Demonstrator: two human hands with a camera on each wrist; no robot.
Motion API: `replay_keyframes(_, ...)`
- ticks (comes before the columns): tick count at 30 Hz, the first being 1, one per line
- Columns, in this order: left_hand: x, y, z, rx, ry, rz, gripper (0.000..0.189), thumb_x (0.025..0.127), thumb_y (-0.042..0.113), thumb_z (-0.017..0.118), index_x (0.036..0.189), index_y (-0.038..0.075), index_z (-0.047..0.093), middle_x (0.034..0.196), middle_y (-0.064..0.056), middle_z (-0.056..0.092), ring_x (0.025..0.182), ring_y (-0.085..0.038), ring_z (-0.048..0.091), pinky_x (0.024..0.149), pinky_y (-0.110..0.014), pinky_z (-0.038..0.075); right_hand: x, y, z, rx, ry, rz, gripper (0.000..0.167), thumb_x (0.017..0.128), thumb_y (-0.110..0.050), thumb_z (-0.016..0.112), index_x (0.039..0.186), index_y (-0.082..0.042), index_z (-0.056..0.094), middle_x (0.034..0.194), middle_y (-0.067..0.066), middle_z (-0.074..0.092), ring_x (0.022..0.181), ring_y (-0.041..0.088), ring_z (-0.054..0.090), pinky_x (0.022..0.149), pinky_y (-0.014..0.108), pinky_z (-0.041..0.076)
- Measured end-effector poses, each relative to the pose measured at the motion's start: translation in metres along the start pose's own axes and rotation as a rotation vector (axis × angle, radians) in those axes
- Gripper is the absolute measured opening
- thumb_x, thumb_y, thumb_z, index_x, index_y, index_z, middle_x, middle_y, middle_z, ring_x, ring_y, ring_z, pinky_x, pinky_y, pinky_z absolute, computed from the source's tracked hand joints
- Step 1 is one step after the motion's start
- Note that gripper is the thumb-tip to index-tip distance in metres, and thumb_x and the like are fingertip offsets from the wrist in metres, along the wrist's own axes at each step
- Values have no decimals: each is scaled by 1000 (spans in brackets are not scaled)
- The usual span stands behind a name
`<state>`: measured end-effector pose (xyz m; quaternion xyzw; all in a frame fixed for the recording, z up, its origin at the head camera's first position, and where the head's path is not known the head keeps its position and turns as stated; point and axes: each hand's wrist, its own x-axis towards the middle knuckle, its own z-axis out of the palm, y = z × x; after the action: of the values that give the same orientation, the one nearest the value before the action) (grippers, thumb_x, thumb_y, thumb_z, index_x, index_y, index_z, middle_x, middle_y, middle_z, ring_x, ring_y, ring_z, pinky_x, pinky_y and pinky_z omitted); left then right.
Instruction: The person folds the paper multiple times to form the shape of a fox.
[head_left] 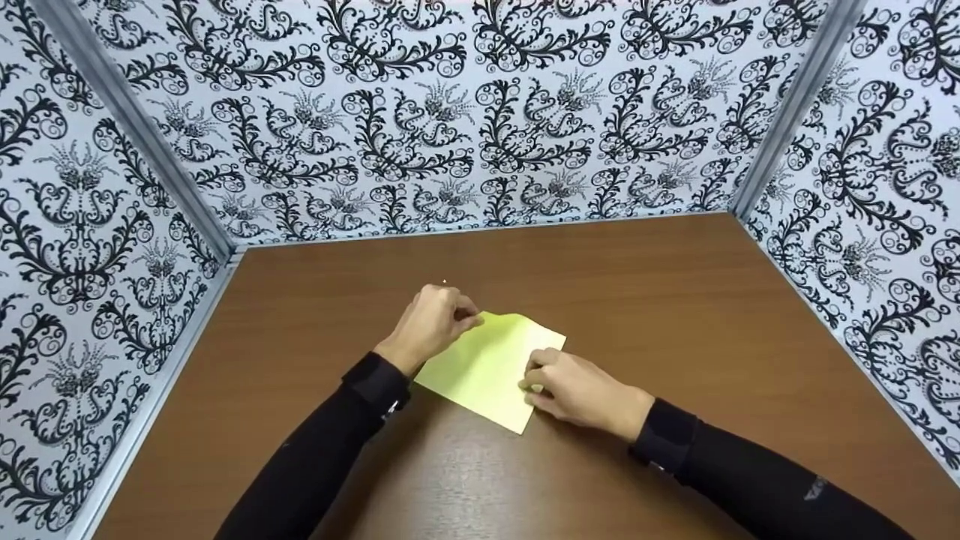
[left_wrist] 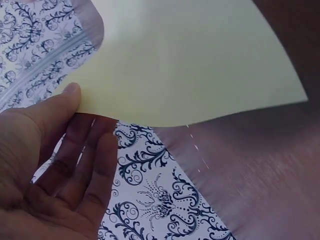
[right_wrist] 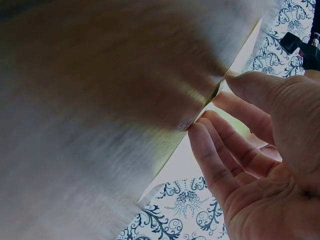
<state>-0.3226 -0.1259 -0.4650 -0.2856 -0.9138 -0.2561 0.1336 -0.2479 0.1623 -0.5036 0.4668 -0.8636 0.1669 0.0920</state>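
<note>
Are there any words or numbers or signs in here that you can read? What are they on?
None that I can read.
Pale mark on the right sleeve: might be letters, but too small and blurred to read.
Yellow paper: no writing shows on it.
Patterned walls: just dark swirls and flowers, no letters I can see.

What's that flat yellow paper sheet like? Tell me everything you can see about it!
The pale yellow, four-sided paper sheet looks thin and bendy, with straight edges and no writing that I can see. It sits at a slant over the brown wood-look table. Its far edge is wavy and bowed, not flat. The person's bare left hand pinches it near the far left corner, thumb on top. The bare right hand has its fingertips at the right edge.
</note>
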Motion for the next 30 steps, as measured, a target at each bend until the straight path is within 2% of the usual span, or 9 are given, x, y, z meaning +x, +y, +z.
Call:
replay_keyframes(9,-17,9,3,-25,-49,47,4,101,11,92,99,8,92,94,-6,88,82,-16,82,76,-29,69,2,-1,0,-18,16,-6,4,102,-7,89,101,-9,85,106,6,77,96,18,76,81,31,67)
replay_keyframes(15,-26,17,7,-15,-67,68,6,99,13,94,95,12,91,90,-3,86,79,-14,80,73,-26,67,3,0,1,-42,6,4,9,102,-11,90,98,-10,82,104,4,77,94,17,75,80,31,67)
replay_keyframes(22,-35,24,11,-14,-74,73,7,99,12,95,93,13,91,90,-1,85,79,-12,80,73,-26,66,1,-2,1,-21,5,10,12,102,-9,91,97,-10,80,104,5,77,93,16,74,79,27,65)
replay_keyframes(30,-41,29,13,3,-77,114,10,98,12,96,91,14,89,89,0,83,78,-12,77,71,-24,63,0,-5,-2,-17,9,17,14,99,-6,92,92,-10,81,104,6,76,92,17,75,77,23,65)
